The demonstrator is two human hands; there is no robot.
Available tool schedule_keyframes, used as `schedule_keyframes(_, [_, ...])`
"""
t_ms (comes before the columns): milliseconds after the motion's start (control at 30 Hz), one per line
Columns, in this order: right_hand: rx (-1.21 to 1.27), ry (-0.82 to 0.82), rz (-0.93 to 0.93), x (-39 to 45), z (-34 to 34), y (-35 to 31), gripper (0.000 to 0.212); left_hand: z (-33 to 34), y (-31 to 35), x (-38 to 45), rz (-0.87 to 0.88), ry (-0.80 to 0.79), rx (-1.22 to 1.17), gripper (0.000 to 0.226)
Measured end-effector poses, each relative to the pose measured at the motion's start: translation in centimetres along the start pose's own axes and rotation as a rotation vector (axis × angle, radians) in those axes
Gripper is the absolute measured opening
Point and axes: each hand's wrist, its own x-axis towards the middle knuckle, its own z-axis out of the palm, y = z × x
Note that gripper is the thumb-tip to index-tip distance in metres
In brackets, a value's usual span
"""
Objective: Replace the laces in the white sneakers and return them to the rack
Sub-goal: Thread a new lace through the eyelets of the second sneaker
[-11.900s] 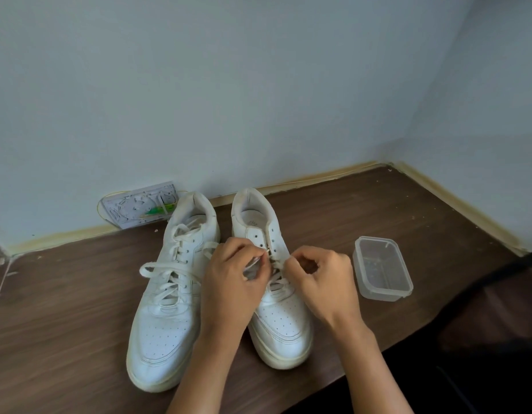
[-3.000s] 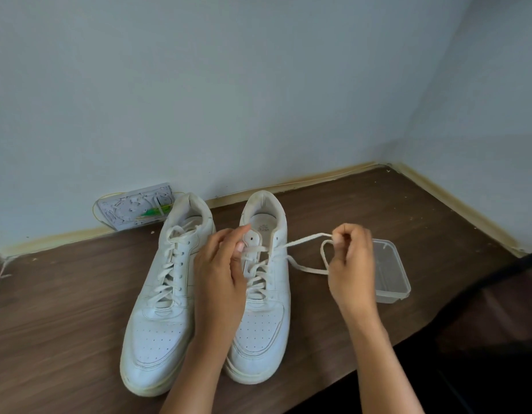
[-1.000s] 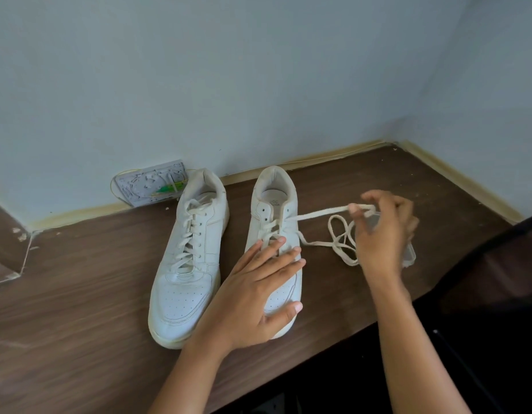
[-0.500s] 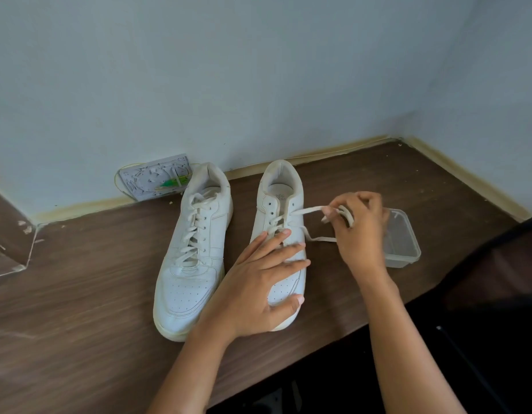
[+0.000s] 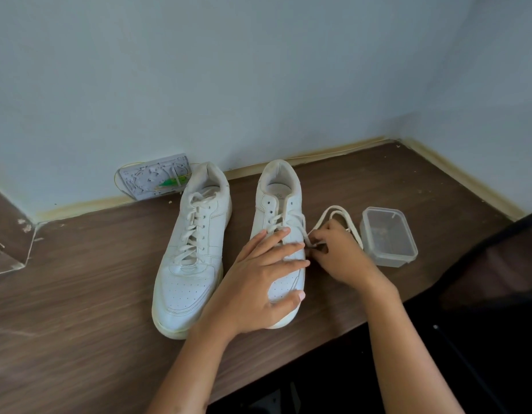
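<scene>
Left hand [image 5: 258,282] lies flat on the right shoe [image 5: 281,234]; right hand [image 5: 337,253] pinches its half-pulled lace [image 5: 337,211]. Left shoe [image 5: 193,249] remains laced.

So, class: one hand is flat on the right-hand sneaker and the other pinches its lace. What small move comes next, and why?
Probably draw the lace sideways out of another eyelet: the left hand pins the sneaker, top eyelets are empty, and the right hand grips the lace.
</scene>
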Motion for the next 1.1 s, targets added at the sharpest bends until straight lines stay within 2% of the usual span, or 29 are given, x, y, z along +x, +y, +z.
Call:
schedule_keyframes(33, [-0.009,0.004,-0.003,-0.1,-0.3,0.0,0.007,0.0,-0.1,0.1,-0.006,0.016,-0.022,0.038])
schedule_keyframes(100, [0.043,-0.020,-0.009,-0.6,-1.4,-0.2,0.023,0.1,-0.1,0.1,-0.044,0.083,-0.109,0.031])
schedule_keyframes(167, [0.342,-0.106,-0.053,-1.9,-3.0,-0.9,0.028,0.0,-0.2,0.2,-0.121,0.184,-0.207,0.028])
schedule_keyframes(233, [0.723,-0.205,-0.158,-3.0,-4.5,-1.5,0.021,-0.1,0.1,0.5,-0.228,0.246,-0.278,0.031])
schedule_keyframes(300, [0.975,-0.272,-0.249,-3.7,-5.3,-1.9,0.022,-0.3,1.0,0.9,-0.293,0.249,-0.325,0.036])
schedule_keyframes(400, [1.043,-0.327,-0.322,-4.0,-5.4,-2.3,0.029,-0.2,3.1,1.8,-0.307,0.194,-0.413,0.039])
schedule_keyframes(467, [1.078,-0.329,-0.299,-4.2,-5.4,-2.2,0.040,-0.2,4.3,2.3,-0.328,0.103,-0.537,0.041])
schedule_keyframes(567, [1.149,-0.241,-0.210,-4.2,-5.9,-1.5,0.048,-1.0,4.5,2.4,-0.371,0.051,-0.716,0.033])
schedule_keyframes(700, [1.328,0.127,0.028,-3.4,-6.2,0.2,0.024,-3.1,2.8,1.9,-0.413,0.138,-0.705,0.029])
schedule_keyframes(767, [1.262,0.290,0.209,-3.0,-5.9,1.0,0.019,-3.9,2.1,1.6,-0.461,0.251,-0.741,0.030])
schedule_keyframes(833, [1.075,0.399,0.309,-2.7,-5.3,0.9,0.020,-4.3,1.9,1.5,-0.477,0.332,-0.761,0.029])
schedule_keyframes(867, [0.934,0.447,0.303,-2.7,-5.0,0.6,0.022,-4.4,1.9,1.6,-0.466,0.346,-0.726,0.029])
schedule_keyframes(933, [0.667,0.480,0.144,-2.9,-4.9,-0.7,0.029,-4.1,2.1,1.7,-0.447,0.343,-0.623,0.027])
schedule_keyframes(967, [0.630,0.429,0.019,-2.9,-4.9,-1.4,0.031,-3.9,2.3,1.8,-0.444,0.335,-0.583,0.026])
schedule_keyframes(1033, [0.716,0.180,-0.188,-3.0,-4.8,-2.8,0.031,-3.5,2.2,2.0,-0.429,0.316,-0.529,0.028])
schedule_keyframes(1100, [0.770,-0.062,-0.254,-3.0,-4.0,-3.9,0.033,-3.3,2.1,2.1,-0.408,0.290,-0.482,0.029])
